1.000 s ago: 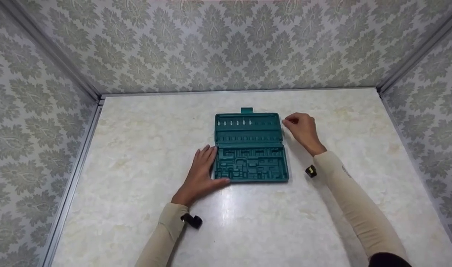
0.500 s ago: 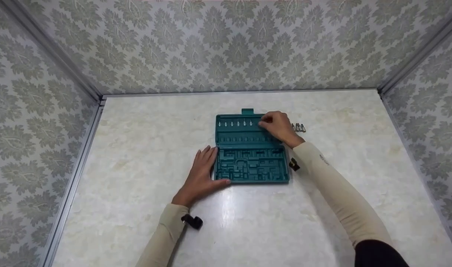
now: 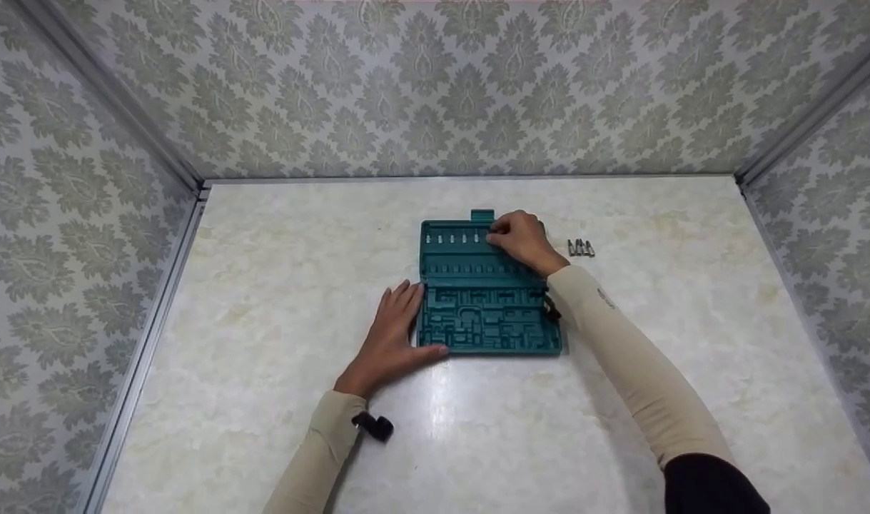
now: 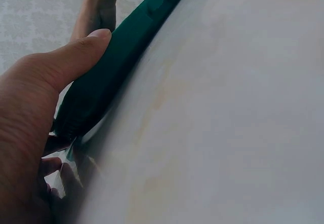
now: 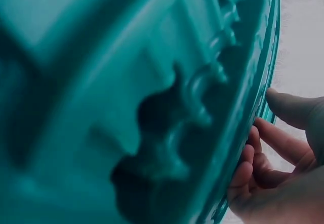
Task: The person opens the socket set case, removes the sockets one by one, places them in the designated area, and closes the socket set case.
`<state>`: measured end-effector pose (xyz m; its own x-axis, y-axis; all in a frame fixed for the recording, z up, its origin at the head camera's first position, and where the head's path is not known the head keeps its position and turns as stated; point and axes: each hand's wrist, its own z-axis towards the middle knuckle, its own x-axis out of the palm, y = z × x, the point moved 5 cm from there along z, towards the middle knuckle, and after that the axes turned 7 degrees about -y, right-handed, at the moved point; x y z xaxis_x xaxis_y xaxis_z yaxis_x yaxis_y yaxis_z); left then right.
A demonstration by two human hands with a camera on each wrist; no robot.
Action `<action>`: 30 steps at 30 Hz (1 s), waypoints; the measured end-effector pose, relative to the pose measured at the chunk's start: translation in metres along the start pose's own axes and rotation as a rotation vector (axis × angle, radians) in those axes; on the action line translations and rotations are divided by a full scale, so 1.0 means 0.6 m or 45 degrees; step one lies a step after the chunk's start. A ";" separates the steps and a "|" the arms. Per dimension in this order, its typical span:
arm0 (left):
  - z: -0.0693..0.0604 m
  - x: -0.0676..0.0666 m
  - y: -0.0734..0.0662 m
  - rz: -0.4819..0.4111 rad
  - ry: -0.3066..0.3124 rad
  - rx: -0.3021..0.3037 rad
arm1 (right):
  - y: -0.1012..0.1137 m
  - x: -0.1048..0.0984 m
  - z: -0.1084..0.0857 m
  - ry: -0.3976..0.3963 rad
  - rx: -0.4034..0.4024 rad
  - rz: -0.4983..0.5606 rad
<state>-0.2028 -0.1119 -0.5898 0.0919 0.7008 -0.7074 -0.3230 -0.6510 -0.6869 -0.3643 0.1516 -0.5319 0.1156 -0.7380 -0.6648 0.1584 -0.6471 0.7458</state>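
Observation:
A green plastic tool case (image 3: 492,283) lies unfolded on the table, with moulded slots in both halves. Several small silver metal bits (image 3: 452,239) stand in a row in its far half. My left hand (image 3: 393,332) steadies the near left corner, thumb along the front edge and fingers straight against the left side; the left wrist view shows the thumb (image 4: 83,52) on the rim. Over the far half, my right hand (image 3: 524,239) has thumb and forefinger together at the row, pinching a small metal bit that the fingers mostly hide. The right wrist view shows the fingers (image 5: 283,143) beyond the case wall.
More small metal bits (image 3: 581,248) lie in a cluster on the table, right of the case. A latch tab (image 3: 482,214) sticks out from its far edge. The pale marbled table (image 3: 285,250) is bounded by patterned walls (image 3: 427,86) at the back and sides.
My right hand has moved left from beside the case to over the row in its far half, uncovering the loose bits on the table. The left hand has stayed at the corner.

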 end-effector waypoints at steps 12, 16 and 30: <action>-0.002 -0.001 0.002 0.014 -0.006 0.007 | -0.008 0.008 -0.003 0.001 0.198 0.303; -0.002 0.001 0.002 0.019 -0.004 0.007 | -0.008 0.008 -0.004 -0.032 0.234 0.287; -0.001 0.004 -0.001 0.005 -0.003 0.006 | -0.007 0.006 -0.009 -0.007 0.336 0.388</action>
<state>-0.2017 -0.1101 -0.5910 0.0882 0.6990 -0.7096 -0.3278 -0.6524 -0.6833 -0.3591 0.1526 -0.5376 0.1134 -0.9042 -0.4118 -0.1394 -0.4248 0.8945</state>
